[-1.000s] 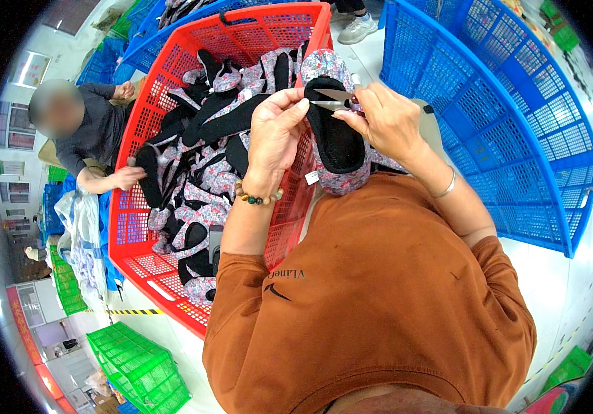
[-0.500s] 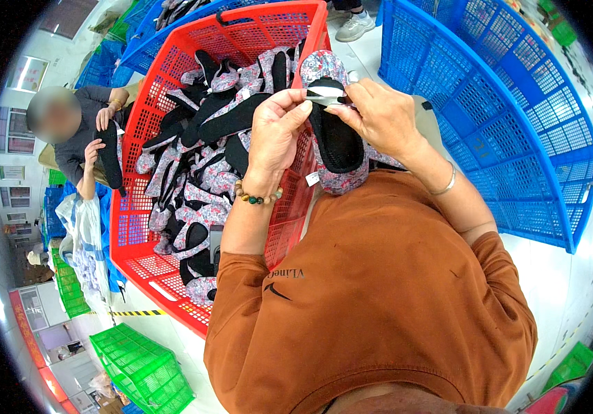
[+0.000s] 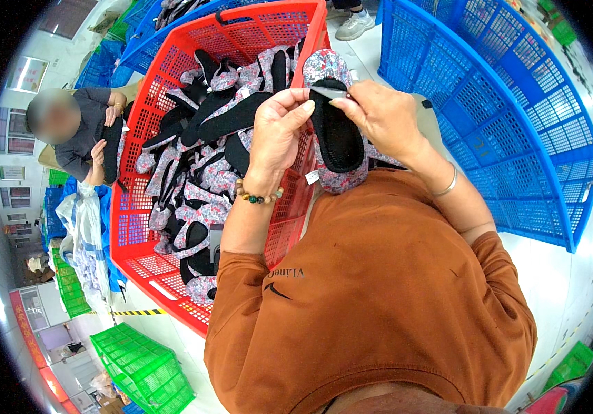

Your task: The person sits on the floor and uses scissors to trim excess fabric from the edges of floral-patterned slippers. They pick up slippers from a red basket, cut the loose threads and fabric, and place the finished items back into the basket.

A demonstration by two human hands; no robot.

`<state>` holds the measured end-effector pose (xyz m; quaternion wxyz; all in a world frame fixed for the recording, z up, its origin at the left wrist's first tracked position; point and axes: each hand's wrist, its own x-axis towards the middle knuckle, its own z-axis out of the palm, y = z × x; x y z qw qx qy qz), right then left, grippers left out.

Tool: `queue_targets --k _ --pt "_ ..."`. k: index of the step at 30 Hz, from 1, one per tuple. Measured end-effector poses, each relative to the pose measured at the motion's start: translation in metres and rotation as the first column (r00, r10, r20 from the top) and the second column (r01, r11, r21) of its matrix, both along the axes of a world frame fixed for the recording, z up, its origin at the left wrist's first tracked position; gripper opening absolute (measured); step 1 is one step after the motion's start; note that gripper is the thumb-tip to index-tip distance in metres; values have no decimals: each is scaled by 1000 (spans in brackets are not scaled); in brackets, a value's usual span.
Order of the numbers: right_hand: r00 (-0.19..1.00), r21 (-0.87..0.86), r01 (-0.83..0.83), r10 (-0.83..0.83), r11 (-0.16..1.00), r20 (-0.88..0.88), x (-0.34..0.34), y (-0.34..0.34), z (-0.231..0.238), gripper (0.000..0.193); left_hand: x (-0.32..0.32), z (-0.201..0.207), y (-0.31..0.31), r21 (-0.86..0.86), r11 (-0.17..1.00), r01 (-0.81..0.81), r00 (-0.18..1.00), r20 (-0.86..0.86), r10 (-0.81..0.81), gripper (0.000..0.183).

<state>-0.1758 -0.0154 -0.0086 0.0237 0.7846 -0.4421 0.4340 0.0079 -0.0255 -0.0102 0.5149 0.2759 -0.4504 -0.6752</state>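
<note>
This seems to be a workshop, as the red crate (image 3: 129, 224) full of slippers (image 3: 208, 112), blue crates (image 3: 472, 131) and striped floor tape (image 3: 139, 312) show.

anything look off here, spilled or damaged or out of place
Nothing looks plainly spilled or damaged. The untidiest spot is the red crate, where floral slippers lie jumbled, soles and tops facing different ways. A white tag also juts out beside the slipper under the scissors.
</note>
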Motion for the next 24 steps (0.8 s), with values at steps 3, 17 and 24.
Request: queue_targets --k 3,17,24 --pt "941 125 -103 56 987 335 -3 1 -6 28 0 1 1 0 1000 4 1000 -10 -4 17" --pt "905 125 -78 17 989 425 3 -14 -36 36 1 0 0 -112 988 -102 987 114 115 15" --pt "947 97 -206 174 974 269 -15 -25 15 19 -10 14 10 -731 667 -146 594 474 650 47"
